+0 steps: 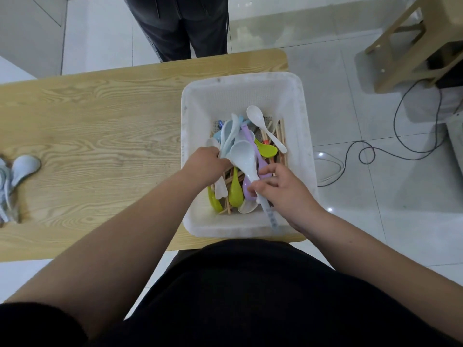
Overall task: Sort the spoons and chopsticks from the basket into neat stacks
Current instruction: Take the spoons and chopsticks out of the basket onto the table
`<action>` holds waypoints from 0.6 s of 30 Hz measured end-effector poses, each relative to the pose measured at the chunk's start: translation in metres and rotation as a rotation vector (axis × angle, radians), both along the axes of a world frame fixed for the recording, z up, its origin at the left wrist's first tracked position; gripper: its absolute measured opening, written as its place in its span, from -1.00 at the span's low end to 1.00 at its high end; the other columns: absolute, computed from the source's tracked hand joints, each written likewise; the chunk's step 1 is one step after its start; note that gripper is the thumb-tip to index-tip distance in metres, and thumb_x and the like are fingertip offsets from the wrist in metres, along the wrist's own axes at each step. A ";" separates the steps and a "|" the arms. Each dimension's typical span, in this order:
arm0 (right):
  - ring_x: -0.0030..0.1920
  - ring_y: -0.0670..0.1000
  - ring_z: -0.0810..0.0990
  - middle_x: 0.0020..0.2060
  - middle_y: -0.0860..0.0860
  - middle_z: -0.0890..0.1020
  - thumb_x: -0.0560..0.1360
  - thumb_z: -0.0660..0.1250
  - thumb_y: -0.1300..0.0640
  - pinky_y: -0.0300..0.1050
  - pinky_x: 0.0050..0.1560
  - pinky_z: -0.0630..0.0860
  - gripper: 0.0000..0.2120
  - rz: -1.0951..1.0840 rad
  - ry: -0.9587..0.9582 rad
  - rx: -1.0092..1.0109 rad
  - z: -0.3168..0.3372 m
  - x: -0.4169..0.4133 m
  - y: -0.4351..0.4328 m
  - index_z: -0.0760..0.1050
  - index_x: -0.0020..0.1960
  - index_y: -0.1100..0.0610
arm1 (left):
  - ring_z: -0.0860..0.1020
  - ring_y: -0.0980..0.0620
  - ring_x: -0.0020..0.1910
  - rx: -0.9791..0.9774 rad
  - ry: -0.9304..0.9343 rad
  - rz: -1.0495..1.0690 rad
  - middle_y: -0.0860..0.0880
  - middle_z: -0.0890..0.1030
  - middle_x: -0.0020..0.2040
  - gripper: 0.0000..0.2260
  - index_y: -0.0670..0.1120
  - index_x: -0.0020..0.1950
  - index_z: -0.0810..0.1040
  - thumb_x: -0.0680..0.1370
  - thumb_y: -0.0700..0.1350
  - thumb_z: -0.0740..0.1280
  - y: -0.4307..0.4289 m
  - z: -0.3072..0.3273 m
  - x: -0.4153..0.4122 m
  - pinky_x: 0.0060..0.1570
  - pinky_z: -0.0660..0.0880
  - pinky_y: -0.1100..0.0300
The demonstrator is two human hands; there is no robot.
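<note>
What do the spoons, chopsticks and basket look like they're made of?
Spoons: likely plastic or melamine, smooth and glossy in solid pastel colours. Chopsticks: apparently wood or bamboo, matte tan, thin straight sticks. Basket: white plastic, dull finish, finely perforated walls and moulded rim.

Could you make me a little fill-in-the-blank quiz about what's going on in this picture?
The right hand pinches the handle of a pale ___ spoon.
The white basket stands on a ___ table.
The sorted spoons lie at the table's ___ end.
Missing words: blue, wooden, left.
</note>
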State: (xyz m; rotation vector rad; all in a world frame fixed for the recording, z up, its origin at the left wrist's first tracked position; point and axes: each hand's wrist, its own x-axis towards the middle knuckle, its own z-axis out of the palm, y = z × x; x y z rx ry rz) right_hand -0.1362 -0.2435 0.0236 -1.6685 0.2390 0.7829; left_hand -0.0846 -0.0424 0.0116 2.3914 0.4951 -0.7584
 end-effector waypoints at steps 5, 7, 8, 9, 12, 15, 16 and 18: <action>-0.06 0.02 0.64 -0.11 0.04 0.72 0.62 0.32 0.23 -0.03 -0.03 0.57 -0.87 -0.326 0.251 0.257 -0.014 0.014 0.019 0.52 0.16 0.16 | 0.54 -0.01 -0.31 -0.496 0.053 0.474 -0.16 0.55 -0.17 -0.91 -0.15 0.07 0.54 0.61 -0.17 0.29 -0.012 0.011 -0.050 -0.33 0.56 0.19; -0.12 0.07 0.61 -0.13 0.12 0.66 0.60 0.34 0.26 0.05 -0.01 0.57 -0.91 -0.396 0.308 0.303 -0.018 0.021 0.027 0.52 0.10 0.19 | 0.51 0.00 -0.34 -0.609 0.027 0.542 -0.15 0.51 -0.19 -0.91 -0.16 0.08 0.53 0.61 -0.19 0.28 -0.017 0.011 -0.067 -0.31 0.54 0.14; -0.16 0.07 0.61 -0.13 0.15 0.64 0.60 0.35 0.26 0.06 -0.04 0.58 -0.91 -0.412 0.321 0.303 -0.018 0.024 0.031 0.51 0.10 0.19 | 0.50 0.01 -0.35 -0.653 0.014 0.559 -0.14 0.51 -0.20 -0.89 -0.16 0.10 0.54 0.61 -0.20 0.28 -0.020 0.013 -0.073 -0.31 0.52 0.13; -0.19 0.07 0.63 -0.13 0.16 0.64 0.59 0.35 0.26 0.05 -0.07 0.59 -0.91 -0.420 0.324 0.296 -0.019 0.025 0.035 0.50 0.09 0.18 | 0.50 0.02 -0.35 -0.676 0.000 0.564 -0.12 0.52 -0.20 -0.89 -0.16 0.10 0.54 0.61 -0.19 0.27 -0.023 0.015 -0.079 -0.30 0.51 0.13; -0.13 0.09 0.68 -0.06 0.18 0.67 0.60 0.35 0.25 0.03 -0.11 0.64 -0.93 -0.420 0.303 0.258 -0.020 0.024 0.046 0.46 0.01 0.15 | 0.58 0.09 -0.35 -0.630 -0.051 0.512 -0.05 0.60 -0.18 -0.91 -0.05 0.06 0.55 0.62 -0.17 0.26 -0.028 0.024 -0.091 -0.26 0.56 0.19; -0.05 0.13 0.71 -0.02 0.16 0.69 0.57 0.37 0.24 0.08 -0.05 0.66 -0.89 -0.368 0.238 0.163 -0.023 0.019 0.051 0.49 0.08 0.14 | 0.66 0.10 -0.30 -0.576 -0.092 0.447 -0.03 0.66 -0.13 -0.93 0.00 0.06 0.54 0.62 -0.14 0.28 -0.028 0.028 -0.100 -0.28 0.59 0.24; -0.03 0.12 0.72 -0.03 0.14 0.71 0.56 0.37 0.25 0.11 -0.02 0.66 -0.84 -0.340 0.224 0.147 -0.024 0.019 0.052 0.51 0.13 0.12 | 0.68 0.07 -0.24 -0.543 -0.090 0.417 -0.03 0.67 -0.11 -0.93 0.00 0.07 0.54 0.62 -0.12 0.29 -0.026 0.028 -0.102 -0.26 0.60 0.23; -0.04 0.09 0.73 0.00 0.12 0.71 0.55 0.36 0.30 0.10 -0.06 0.67 -0.76 -0.303 0.211 0.154 -0.025 0.017 0.052 0.53 0.19 0.10 | 0.69 0.01 -0.16 -0.477 -0.071 0.381 -0.04 0.68 -0.10 -0.94 0.01 0.05 0.54 0.61 -0.10 0.29 -0.022 0.026 -0.106 -0.20 0.62 0.17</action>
